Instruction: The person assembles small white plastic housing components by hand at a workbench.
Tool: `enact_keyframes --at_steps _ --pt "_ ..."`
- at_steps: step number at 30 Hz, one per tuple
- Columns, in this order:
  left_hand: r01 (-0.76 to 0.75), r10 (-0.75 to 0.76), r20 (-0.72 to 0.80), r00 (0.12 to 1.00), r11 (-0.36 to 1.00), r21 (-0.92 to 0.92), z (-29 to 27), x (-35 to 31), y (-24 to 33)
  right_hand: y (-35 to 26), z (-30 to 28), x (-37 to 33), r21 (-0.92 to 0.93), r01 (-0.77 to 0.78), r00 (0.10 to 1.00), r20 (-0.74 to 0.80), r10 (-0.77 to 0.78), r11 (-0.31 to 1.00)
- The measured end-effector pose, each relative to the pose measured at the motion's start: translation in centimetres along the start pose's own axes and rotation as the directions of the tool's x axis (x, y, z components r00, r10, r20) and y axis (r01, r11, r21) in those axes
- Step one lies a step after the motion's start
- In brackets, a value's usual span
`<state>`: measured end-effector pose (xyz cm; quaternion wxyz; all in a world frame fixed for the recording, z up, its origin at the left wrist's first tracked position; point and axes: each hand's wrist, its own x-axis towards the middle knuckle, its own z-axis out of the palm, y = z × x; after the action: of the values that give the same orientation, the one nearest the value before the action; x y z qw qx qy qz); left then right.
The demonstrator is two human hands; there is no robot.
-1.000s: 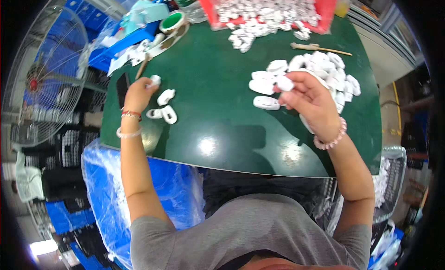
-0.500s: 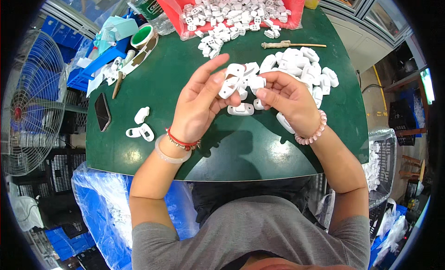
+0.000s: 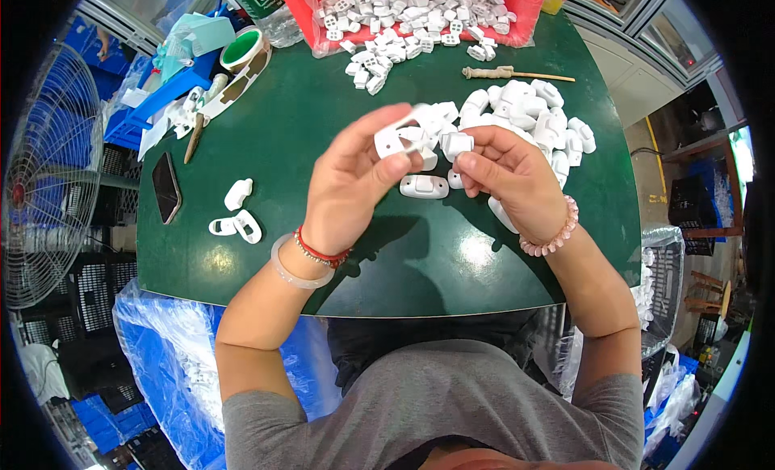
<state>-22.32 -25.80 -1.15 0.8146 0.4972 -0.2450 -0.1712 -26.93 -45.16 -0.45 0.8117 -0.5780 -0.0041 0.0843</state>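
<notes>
Over the middle of the green table (image 3: 347, 284), my left hand (image 3: 345, 171) pinches a white plastic shell (image 3: 388, 144) with an open slot, between thumb and fingers. My right hand (image 3: 521, 175), just to its right, grips a small white block-shaped piece (image 3: 457, 144) by thumb and fingertips. The two parts are apart. Behind and below them lie loose white oval pieces, one of them a rounded white casing (image 3: 424, 186) in front of the fingers. A heap of white casings (image 3: 525, 111) spreads beyond my right hand. Several white parts (image 3: 238, 216) lie left of my left forearm.
At the back, a red bin (image 3: 535, 14) spills small white blocks (image 3: 373, 70) onto the table. A thin stick tool (image 3: 517, 73) lies nearby. On the left are a phone (image 3: 166, 189), a blue tray (image 3: 129, 129), a green-centred tape roll (image 3: 241, 50) and a fan (image 3: 52, 175).
My left hand has turned the white shell, so its open slot shows, and its fingers have curled over. The right hand keeps its piece nearly in place. The whole view has shifted slightly.
</notes>
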Motion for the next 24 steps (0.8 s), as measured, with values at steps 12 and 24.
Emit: enact_keyframes --at_steps 12,24 --pt "-0.050 -0.020 0.228 0.973 0.953 0.299 -0.9 0.3 -0.2 -0.6 -0.3 -0.3 0.060 -0.084 0.980 0.188 0.071 0.995" --pt "-0.026 -0.067 0.243 0.968 0.932 0.360 -0.4 0.8 -0.1 -0.5 -1.0 0.0 -0.056 -0.122 0.988 0.094 0.126 0.991"
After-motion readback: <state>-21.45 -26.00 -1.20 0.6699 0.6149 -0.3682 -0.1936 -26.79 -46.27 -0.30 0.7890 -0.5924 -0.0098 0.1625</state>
